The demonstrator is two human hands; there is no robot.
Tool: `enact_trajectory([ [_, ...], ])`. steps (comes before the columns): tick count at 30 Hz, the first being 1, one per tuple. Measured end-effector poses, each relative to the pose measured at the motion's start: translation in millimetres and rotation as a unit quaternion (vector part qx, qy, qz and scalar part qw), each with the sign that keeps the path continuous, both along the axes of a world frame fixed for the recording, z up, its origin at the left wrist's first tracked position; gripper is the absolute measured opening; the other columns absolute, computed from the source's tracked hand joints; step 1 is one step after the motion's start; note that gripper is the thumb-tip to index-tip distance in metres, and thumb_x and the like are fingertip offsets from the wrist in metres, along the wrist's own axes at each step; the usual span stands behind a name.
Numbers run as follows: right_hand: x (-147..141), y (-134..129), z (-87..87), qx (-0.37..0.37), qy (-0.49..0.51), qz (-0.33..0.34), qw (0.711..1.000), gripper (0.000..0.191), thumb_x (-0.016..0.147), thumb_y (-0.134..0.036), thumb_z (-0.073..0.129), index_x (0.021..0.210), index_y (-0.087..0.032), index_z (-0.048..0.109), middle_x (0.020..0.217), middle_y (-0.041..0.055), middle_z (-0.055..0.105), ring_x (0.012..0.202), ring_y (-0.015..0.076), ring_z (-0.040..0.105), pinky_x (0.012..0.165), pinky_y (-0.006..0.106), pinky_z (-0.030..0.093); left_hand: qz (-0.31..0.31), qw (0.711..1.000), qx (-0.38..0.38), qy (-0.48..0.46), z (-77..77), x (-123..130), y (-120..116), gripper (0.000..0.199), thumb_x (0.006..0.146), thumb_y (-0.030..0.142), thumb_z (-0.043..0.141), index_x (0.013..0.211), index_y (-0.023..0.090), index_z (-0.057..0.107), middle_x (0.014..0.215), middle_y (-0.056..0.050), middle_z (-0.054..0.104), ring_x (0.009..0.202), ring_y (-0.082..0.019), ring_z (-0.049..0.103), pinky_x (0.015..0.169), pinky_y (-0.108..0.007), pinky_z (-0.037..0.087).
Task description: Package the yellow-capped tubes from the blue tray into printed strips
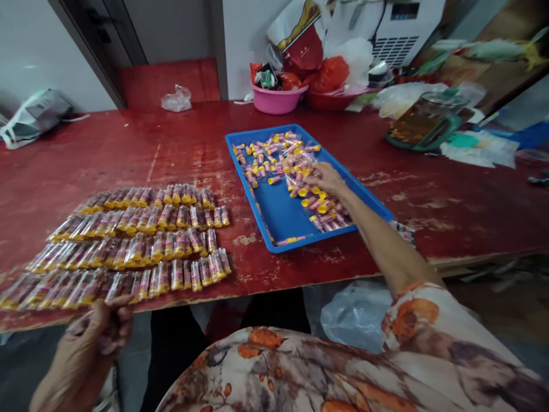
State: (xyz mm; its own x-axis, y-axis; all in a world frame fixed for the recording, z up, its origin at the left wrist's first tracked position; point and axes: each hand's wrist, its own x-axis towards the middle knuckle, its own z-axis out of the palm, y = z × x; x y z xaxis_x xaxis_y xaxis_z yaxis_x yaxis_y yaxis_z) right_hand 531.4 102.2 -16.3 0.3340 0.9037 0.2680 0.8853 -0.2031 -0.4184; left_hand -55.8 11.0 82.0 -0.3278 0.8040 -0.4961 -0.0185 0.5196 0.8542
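My right hand (328, 178) reaches palm down into a blue tray (278, 214), its fingers stretched out and touching a heap of small clear tubes (295, 163) with yellow caps and pink contents. Whether it grips one is unclear. Low at the left, in front of the table edge, my left hand (96, 343) is closed with its fingers curled. Something pinkish shows in it, too blurred to name. Just beyond that hand, more such tubes (137, 246) lie side by side in several rows, yellow ends toward me.
The red table (184, 149) also bears a pink basin (277, 100) of packets, a glass teapot (429, 117), plastic bags (178, 98) and papers. A few small packs (403, 232) lie right of the tray. A clear bag (354, 315) hangs below the front edge.
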Motion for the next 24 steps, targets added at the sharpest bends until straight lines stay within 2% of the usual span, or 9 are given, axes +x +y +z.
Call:
enact_trajectory([
  [3, -32.4, -1.1, -10.7, -0.010, 0.019, 0.070, 0.997, 0.047, 0.079, -0.046, 0.064, 0.117, -0.018, 0.063, 0.122, 0.0127, 0.061, 0.113, 0.0290, 0.055, 0.098, 0.045, 0.044, 0.036, 0.979, -0.068, -0.190, -3.6, 46.9, -10.5, 0.031, 0.088, 0.012, 0.050, 0.067, 0.022, 0.070, 0.068, 0.001, 0.071, 0.057, -0.012, 0.061, 0.052, -0.018, 0.054],
  [5, -57.8, -1.6, -13.6, -0.009, 0.034, 0.116, 0.993, 0.047, 0.077, -0.042, 0.066, 0.117, -0.017, 0.063, 0.120, 0.0124, 0.063, 0.111, 0.0285, 0.057, 0.098, 0.043, 0.044, 0.013, 0.957, -0.102, -0.272, -9.0, 72.5, -19.3, 0.023, 0.086, 0.009, 0.053, 0.072, 0.018, 0.069, 0.075, -0.003, 0.072, 0.063, -0.013, 0.066, 0.058, -0.021, 0.059],
  [8, -94.4, -4.3, -12.8, 0.009, 0.058, 0.171, 0.983, 0.040, 0.075, -0.032, 0.066, 0.111, -0.017, 0.067, 0.119, 0.0123, 0.065, 0.110, 0.0280, 0.058, 0.099, 0.042, 0.044, -0.038, 0.930, -0.145, -0.336, -20.4, 95.6, -34.0, 0.015, 0.078, 0.002, 0.059, 0.072, 0.014, 0.066, 0.081, -0.008, 0.072, 0.072, -0.018, 0.070, 0.069, -0.030, 0.063],
  [11, -117.7, -11.3, -8.2, 0.040, 0.091, 0.196, 0.975, 0.027, 0.072, -0.026, 0.064, 0.097, -0.018, 0.071, 0.111, 0.0112, 0.069, 0.104, 0.0276, 0.061, 0.096, 0.041, 0.046, -0.098, 0.916, -0.173, -0.349, -29.7, 103.6, -45.7, 0.014, 0.074, -0.002, 0.065, 0.079, 0.010, 0.068, 0.086, -0.012, 0.073, 0.077, -0.023, 0.072, 0.074, -0.040, 0.063],
  [15, -122.1, -23.6, 0.9, 0.107, 0.169, 0.175, 0.964, 0.025, 0.073, -0.035, 0.065, 0.091, -0.020, 0.072, 0.099, 0.0079, 0.072, 0.091, 0.0247, 0.065, 0.084, 0.037, 0.050, -0.178, 0.909, -0.168, -0.339, -36.1, 104.6, -50.0, 0.014, 0.074, 0.009, 0.075, 0.087, 0.010, 0.068, 0.085, -0.012, 0.073, 0.072, -0.023, 0.072, 0.065, -0.036, 0.063],
  [18, -119.7, -36.5, 12.2, 0.168, 0.248, 0.114, 0.947, 0.036, 0.077, -0.048, 0.062, 0.097, -0.019, 0.069, 0.086, 0.0061, 0.071, 0.070, 0.0194, 0.062, 0.062, 0.031, 0.049, -0.183, 0.912, -0.167, -0.328, -39.7, 104.6, -44.7, 0.013, 0.075, 0.015, 0.076, 0.084, 0.010, 0.069, 0.083, -0.012, 0.073, 0.073, -0.023, 0.072, 0.067, -0.036, 0.063],
  [20, -124.7, -50.5, 23.4, 0.201, 0.290, 0.072, 0.933, 0.042, 0.082, -0.054, 0.056, 0.105, -0.020, 0.065, 0.084, 0.0053, 0.070, 0.053, 0.0131, 0.052, 0.049, 0.027, 0.041, -0.187, 0.910, -0.158, -0.336, -42.1, 105.0, -38.7, 0.014, 0.074, 0.016, 0.077, 0.084, 0.011, 0.069, 0.083, -0.012, 0.074, 0.075, -0.024, 0.073, 0.071, -0.038, 0.063],
  [22, -139.9, -70.4, 35.9, 0.218, 0.353, 0.052, 0.908, 0.042, 0.085, -0.058, 0.052, 0.105, -0.022, 0.061, 0.082, 0.0042, 0.069, 0.042, 0.0081, 0.038, 0.040, 0.023, 0.031, -0.205, 0.906, -0.124, -0.348, -44.6, 105.5, -32.4, 0.019, 0.070, 0.015, 0.081, 0.084, 0.012, 0.069, 0.081, -0.010, 0.074, 0.071, -0.022, 0.072, 0.070, -0.035, 0.063],
  [24, -167.4, -95.5, 45.4, 0.206, 0.471, 0.060, 0.855, 0.036, 0.083, -0.056, 0.057, 0.095, -0.022, 0.059, 0.077, 0.0030, 0.067, 0.038, 0.0048, 0.027, 0.036, 0.020, 0.022, -0.222, 0.903, -0.084, -0.359, -47.7, 105.4, -27.1, 0.025, 0.065, 0.016, 0.085, 0.084, 0.012, 0.069, 0.077, -0.007, 0.074, 0.067, -0.018, 0.071, 0.068, -0.030, 0.062],
])
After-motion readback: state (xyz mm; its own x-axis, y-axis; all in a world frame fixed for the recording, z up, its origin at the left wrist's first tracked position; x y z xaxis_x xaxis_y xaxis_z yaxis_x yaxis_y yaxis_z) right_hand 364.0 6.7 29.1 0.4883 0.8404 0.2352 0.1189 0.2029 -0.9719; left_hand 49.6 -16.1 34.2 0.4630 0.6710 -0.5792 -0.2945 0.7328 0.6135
